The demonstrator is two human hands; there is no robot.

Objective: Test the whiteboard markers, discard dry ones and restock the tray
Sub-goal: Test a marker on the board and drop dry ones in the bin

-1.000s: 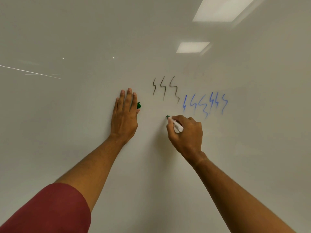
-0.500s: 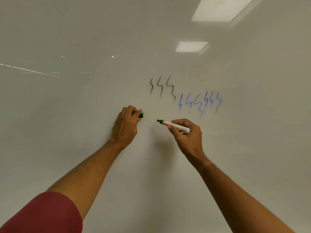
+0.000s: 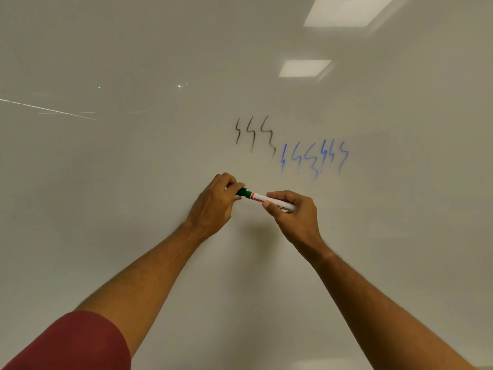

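Pinching the white marker (image 3: 272, 200) barrel, the right hand (image 3: 296, 213) meets the left hand (image 3: 216, 202), whose grip curls around the green cap (image 3: 243, 192) at the marker's tip. Above the grip, the whiteboard (image 3: 133, 182) carries 3 black squiggles (image 3: 254, 134) and blue squiggles (image 3: 314, 157).

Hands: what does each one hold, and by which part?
Right hand grips the marker by its white barrel; left hand pinches the green cap at the marker's tip.

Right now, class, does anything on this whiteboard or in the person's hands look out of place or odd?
One thing: the whiteboard shows black squiggles and blue squiggles, but no green mark, though the left hand is fitting the green cap onto the green marker held by the right hand.
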